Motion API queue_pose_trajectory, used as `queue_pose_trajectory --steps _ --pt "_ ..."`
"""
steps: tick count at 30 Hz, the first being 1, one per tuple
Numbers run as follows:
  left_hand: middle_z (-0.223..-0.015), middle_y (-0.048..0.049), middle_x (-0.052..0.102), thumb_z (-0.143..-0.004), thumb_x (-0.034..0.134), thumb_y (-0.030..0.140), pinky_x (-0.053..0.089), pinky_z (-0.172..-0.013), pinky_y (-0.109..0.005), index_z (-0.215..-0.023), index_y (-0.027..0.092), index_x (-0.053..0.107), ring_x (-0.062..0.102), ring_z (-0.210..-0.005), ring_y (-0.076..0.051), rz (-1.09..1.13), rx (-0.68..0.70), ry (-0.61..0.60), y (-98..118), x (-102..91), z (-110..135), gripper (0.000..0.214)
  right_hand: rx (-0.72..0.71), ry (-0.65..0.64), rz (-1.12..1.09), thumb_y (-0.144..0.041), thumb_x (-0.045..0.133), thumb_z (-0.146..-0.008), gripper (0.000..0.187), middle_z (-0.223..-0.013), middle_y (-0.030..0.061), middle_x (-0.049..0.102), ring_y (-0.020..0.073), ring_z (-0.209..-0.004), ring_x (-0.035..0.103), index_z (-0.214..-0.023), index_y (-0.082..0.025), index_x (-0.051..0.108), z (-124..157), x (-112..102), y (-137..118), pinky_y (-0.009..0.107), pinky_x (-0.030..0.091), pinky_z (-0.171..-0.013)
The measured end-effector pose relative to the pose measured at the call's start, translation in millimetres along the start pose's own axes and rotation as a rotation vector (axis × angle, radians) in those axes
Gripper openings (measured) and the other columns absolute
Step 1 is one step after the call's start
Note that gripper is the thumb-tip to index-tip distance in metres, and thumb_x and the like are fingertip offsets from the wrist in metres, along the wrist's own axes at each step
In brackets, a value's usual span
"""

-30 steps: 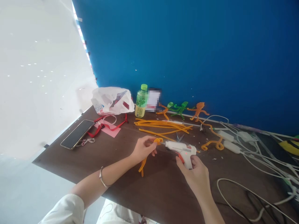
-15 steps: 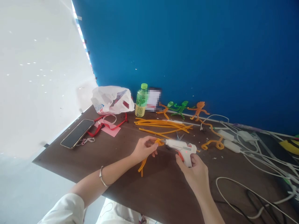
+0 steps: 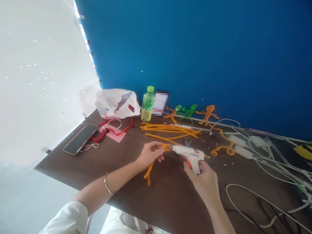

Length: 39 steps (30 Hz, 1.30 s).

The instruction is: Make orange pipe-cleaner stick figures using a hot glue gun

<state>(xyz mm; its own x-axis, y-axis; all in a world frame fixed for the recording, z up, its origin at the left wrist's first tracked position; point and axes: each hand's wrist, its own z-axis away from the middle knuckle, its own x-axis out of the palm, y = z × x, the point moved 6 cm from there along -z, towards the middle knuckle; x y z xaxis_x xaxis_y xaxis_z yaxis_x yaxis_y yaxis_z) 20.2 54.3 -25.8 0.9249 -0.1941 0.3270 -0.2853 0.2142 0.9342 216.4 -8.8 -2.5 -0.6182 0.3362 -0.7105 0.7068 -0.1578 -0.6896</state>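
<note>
Between the fingers of my left hand (image 3: 151, 153) is a piece of bent orange pipe cleaners (image 3: 149, 174), its loose ends hanging below the palm. My right hand (image 3: 206, 180) is wrapped round the handle of a white glue gun (image 3: 186, 151) with an orange trigger. The gun's nozzle points left and meets, or nearly meets, the orange coil at my left fingertips; contact is hard to make out. Just behind lie a bundle of straight orange pipe cleaners (image 3: 170, 128) and a pair of scissors (image 3: 187, 142), partly hidden by the gun.
Pipe-cleaner figures, a green one (image 3: 190, 112) and an orange one (image 3: 209, 114), lean by the blue wall. A green bottle (image 3: 147, 105), a plastic bag (image 3: 114, 103) and a phone (image 3: 81, 139) stand or lie leftward. White cables (image 3: 265, 159) tangle at the right.
Hardly anything differs. Both hands keep their places, with the glue gun's nozzle still at the orange coil; the view has shifted very slightly.
</note>
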Motion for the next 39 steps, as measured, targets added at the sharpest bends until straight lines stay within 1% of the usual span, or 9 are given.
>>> queue_pose_trajectory --steps 4,11,19,22,25,29,32,36,39 --pt "-0.064 0.0005 0.058 -0.064 0.069 0.033 0.042 -0.040 -0.022 -0.088 0.010 0.060 0.054 -0.042 -0.008 -0.021 0.002 0.008 1.2 -0.5 0.5 0.035 0.023 -0.014 0.065 -0.049 0.060 -0.064 0.030 -0.049 -0.0006 0.058 0.0150 -0.044 0.051 -0.060 -0.021 0.051 0.4 -0.4 -0.1 0.024 0.038 -0.047" --pt "-0.058 0.0019 0.058 -0.064 0.069 0.033 0.042 -0.040 -0.022 -0.088 0.010 0.059 0.051 -0.040 -0.007 -0.045 -0.020 0.016 5.1 0.9 2.5 0.035 -0.035 -0.029 0.039 -0.049 0.054 -0.067 0.029 -0.049 0.0000 0.058 0.0146 -0.043 0.049 -0.063 -0.020 0.056 1.1 1.0 0.8 0.024 0.036 -0.044" --pt "-0.054 0.0029 0.057 -0.065 0.068 0.030 0.041 -0.040 -0.022 -0.087 0.010 0.059 0.050 -0.038 -0.007 -0.046 -0.021 0.048 8.3 0.4 3.1 0.032 0.018 -0.045 0.012 -0.049 0.060 -0.066 0.029 -0.051 -0.0009 0.059 0.0151 -0.045 0.052 -0.064 -0.020 0.054 0.9 2.4 4.9 0.023 0.038 -0.045" --pt "-0.052 0.0029 0.056 -0.065 0.068 0.030 0.041 -0.041 -0.022 -0.088 0.009 0.059 0.050 -0.039 -0.008 -0.051 -0.023 0.058 7.8 -0.7 2.3 0.032 0.025 -0.049 0.006 -0.048 0.059 -0.067 0.027 -0.052 -0.0001 0.060 0.0157 -0.046 0.053 -0.066 -0.020 0.055 0.4 3.4 8.4 0.023 0.039 -0.045" --pt "-0.053 0.0024 0.057 -0.066 0.068 0.031 0.042 -0.041 -0.022 -0.090 0.009 0.059 0.051 -0.039 -0.008 -0.051 -0.024 0.066 6.0 -2.6 0.8 0.034 -0.007 -0.017 -0.009 -0.047 0.057 -0.068 0.027 -0.052 0.0010 0.061 0.0161 -0.046 0.053 -0.067 -0.020 0.057 1.3 1.6 7.8 0.024 0.039 -0.046" --pt "-0.058 0.0009 0.058 -0.066 0.068 0.032 0.041 -0.040 -0.020 -0.090 0.009 0.059 0.053 -0.042 -0.007 -0.034 -0.002 0.069 3.5 -4.2 -1.7 0.035 0.007 0.047 -0.004 -0.047 0.060 -0.067 0.028 -0.053 0.0006 0.061 0.0154 -0.047 0.053 -0.064 -0.020 0.054 4.3 -3.2 3.9 0.024 0.038 -0.048" --pt "-0.057 0.0015 0.057 -0.066 0.068 0.034 0.041 -0.040 -0.020 -0.089 0.009 0.059 0.052 -0.041 -0.007 -0.035 0.000 0.068 2.7 -4.1 -2.4 0.035 0.013 0.094 0.035 -0.045 0.060 -0.067 0.026 -0.057 0.0008 0.062 0.0158 -0.052 0.055 -0.064 -0.021 0.052 5.4 -6.8 0.5 0.023 0.039 -0.050" --pt "-0.055 0.0017 0.057 -0.064 0.069 0.036 0.041 -0.040 -0.019 -0.088 0.009 0.059 0.052 -0.041 -0.007 -0.038 -0.002 0.079 4.7 -4.2 -1.6 0.037 0.010 0.108 0.056 -0.042 0.057 -0.070 0.021 -0.063 0.0024 0.065 0.0173 -0.055 0.058 -0.069 -0.021 0.054 5.2 -7.7 1.2 0.024 0.039 -0.051" --pt "-0.053 0.0019 0.056 -0.065 0.068 0.037 0.041 -0.040 -0.019 -0.089 0.008 0.058 0.051 -0.040 -0.007 -0.037 -0.008 0.074 4.8 -4.0 -1.3 0.039 0.012 0.125 0.041 -0.045 0.060 -0.068 0.025 -0.062 0.0019 0.064 0.0173 -0.055 0.058 -0.070 -0.021 0.053 5.6 -8.8 3.8 0.024 0.040 -0.052"
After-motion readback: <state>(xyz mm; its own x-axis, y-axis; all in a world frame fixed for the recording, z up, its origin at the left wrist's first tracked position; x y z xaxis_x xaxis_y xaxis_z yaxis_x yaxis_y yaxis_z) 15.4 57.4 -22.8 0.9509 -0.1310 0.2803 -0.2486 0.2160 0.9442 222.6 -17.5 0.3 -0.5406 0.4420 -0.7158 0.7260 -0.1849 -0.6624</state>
